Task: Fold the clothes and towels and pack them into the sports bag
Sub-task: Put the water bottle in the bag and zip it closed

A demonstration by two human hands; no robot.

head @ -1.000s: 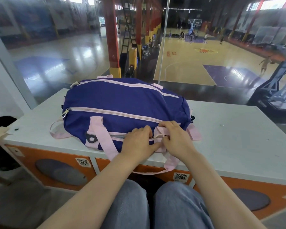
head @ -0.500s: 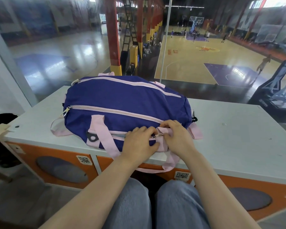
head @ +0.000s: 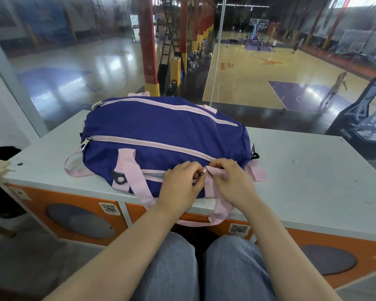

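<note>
A white-topped cabinet (head: 302,170) with orange fronts carries the zipped blue sports bag (head: 161,131).

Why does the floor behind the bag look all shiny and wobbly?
Head view: window light glares off the polished floor behind glass; the wide lens bends the table edge and pillars; the bag and both hands look sharp, far players blurry.

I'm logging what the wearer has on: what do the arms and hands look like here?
Both forearms are bare as far as the frame shows, with no sleeves in view. The left hand and right hand wear no gloves; no watch, ring or bracelet is visible.
</note>
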